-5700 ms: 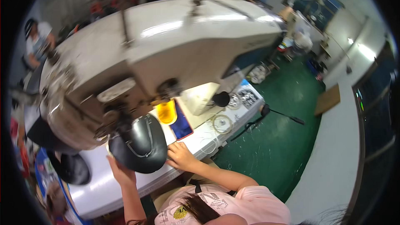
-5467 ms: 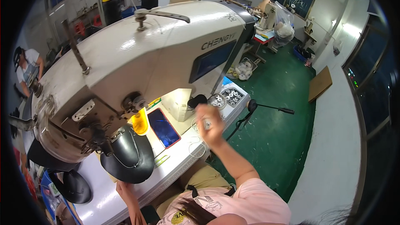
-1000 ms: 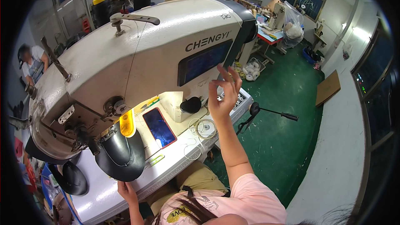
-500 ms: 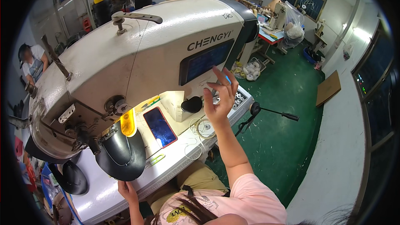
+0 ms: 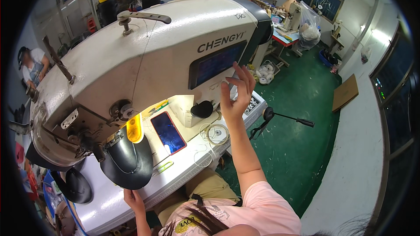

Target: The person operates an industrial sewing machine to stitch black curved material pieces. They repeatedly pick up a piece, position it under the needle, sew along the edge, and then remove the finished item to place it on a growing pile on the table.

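A white sewing machine (image 5: 166,61) fills the middle of the view. Under its head lies a black leather shoe upper (image 5: 130,166), its rounded end toward me. My left hand (image 5: 134,200) pinches the near edge of this upper, with some fingertips hidden beneath it. My right hand (image 5: 238,96) is raised, fingers apart and holding nothing. Its fingertips are by the lower right corner of the dark control panel (image 5: 216,66); whether they touch it I cannot tell. Another black shoe upper (image 5: 78,186) rests on the white table to the left.
A phone (image 5: 168,133) lies on the table beside a yellow-green thread snipper (image 5: 165,167) and a ring of pale tape (image 5: 217,134). A black lever (image 5: 288,118) sticks out past the table's right edge. A person (image 5: 34,65) sits at far left.
My right hand has shifted slightly right and up along the control panel, toward its right corner. My left hand and the shoe upper stay in place.
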A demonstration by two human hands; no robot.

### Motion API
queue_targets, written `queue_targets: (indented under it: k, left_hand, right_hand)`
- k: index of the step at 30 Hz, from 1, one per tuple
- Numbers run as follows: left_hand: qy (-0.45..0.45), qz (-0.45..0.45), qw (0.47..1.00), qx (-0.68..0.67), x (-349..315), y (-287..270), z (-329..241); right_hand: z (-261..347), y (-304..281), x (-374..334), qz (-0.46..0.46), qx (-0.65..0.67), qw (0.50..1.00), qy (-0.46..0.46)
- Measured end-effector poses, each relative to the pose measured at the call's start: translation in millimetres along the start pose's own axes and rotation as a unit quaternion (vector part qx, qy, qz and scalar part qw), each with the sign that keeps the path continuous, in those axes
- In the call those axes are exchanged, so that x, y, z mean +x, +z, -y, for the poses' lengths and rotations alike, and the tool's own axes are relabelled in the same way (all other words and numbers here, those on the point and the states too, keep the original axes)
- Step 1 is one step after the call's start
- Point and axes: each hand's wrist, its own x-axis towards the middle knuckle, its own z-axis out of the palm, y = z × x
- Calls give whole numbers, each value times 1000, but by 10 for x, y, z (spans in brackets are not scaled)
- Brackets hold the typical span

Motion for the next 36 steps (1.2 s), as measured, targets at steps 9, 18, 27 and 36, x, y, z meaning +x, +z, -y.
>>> queue_targets:
  k: [9,18,27,36]
  left_hand:
    - [-2,7,1000,-2,-8,-18,0]
    - [-2,3,1000,-2,-12,-13,28]
    - [11,-6,1000,4,-10,-3,36]
    - [8,-13,1000,16,-10,-2,14]
  right_hand:
    - [2,10,-8,-2,25,1000,-7]
    - [38,24,-37,3,44,999,-7]
    - [47,40,-45,7,42,999,-6]
    - [33,31,-61,28,32,999,-24]
